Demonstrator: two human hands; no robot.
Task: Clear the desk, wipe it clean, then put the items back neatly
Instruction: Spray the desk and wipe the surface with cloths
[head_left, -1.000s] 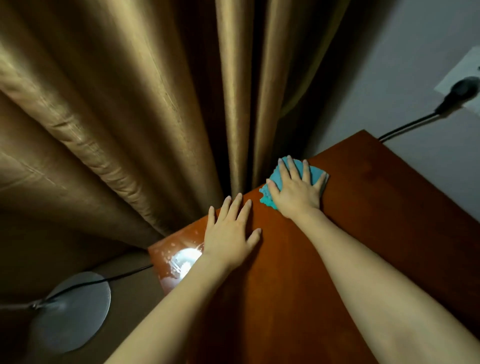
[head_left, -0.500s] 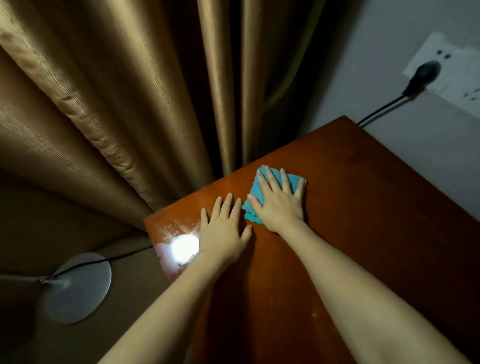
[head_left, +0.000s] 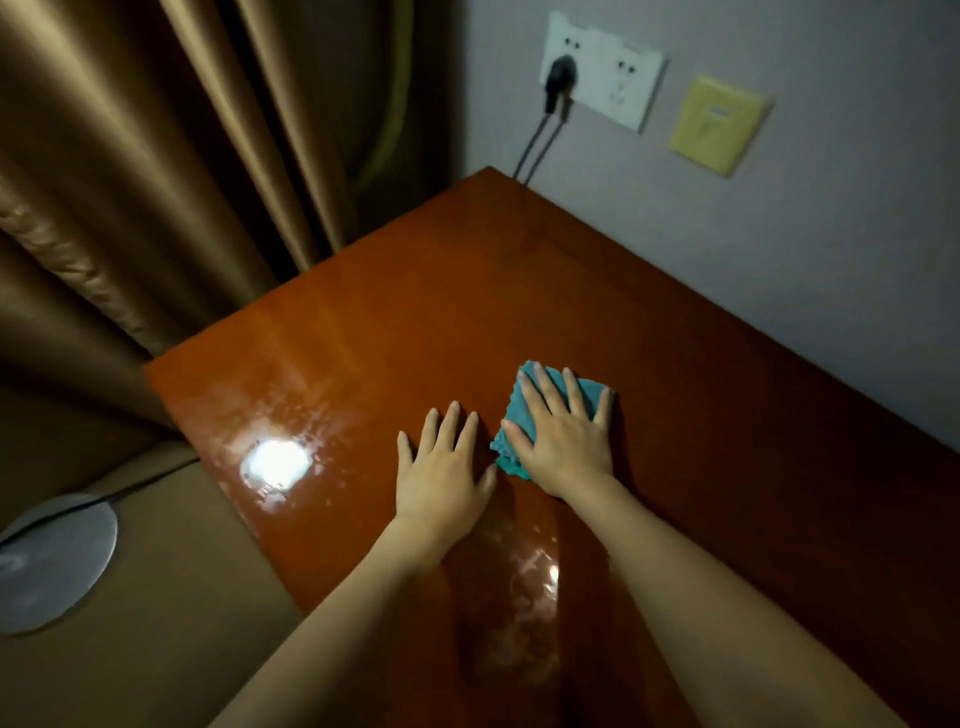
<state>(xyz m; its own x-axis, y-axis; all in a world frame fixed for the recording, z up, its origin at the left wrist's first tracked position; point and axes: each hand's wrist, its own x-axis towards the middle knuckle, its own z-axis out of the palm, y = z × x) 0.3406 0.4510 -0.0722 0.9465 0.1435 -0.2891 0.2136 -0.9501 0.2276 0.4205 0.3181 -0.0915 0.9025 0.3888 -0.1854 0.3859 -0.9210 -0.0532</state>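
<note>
Arms: 2 bare forearms reach in from the near edge, both hands palm-down on the desk (head_left: 701, 467).
Wet streak: between the forearms lies a smeary, shiny band; a judgement, but it looks like moisture not yet spread out or dried.
Left hand (head_left: 441, 467): flat and open, fingers spread, gripping nothing; it rests on bare wood just beside the cloth and seems to steady the body.
Right hand (head_left: 563, 441): flat and open too, fingers splayed, pressing down on the cloth rather than clutching it.
Cloth (head_left: 524, 410): small and teal, folded, pinned under the right palm; its edges show past the fingertips and at the thumb side, almost touching the left thumb.
Glare patch (head_left: 275, 462): a bright reflection with blotchy marks around it sits left of the left hand, near the desk's left edge.
Step in hand: wiping, with the desk already cleared in view.
Doing it well: keep the palm centred over the cloth, press evenly, overlap the passes, and cover the blotchy left side and near streak.
Far corner: bare wood up to the wall.
Beyond: curtain (head_left: 156, 182) at left, wall socket (head_left: 602, 67) with a plug (head_left: 558, 78) behind.
</note>
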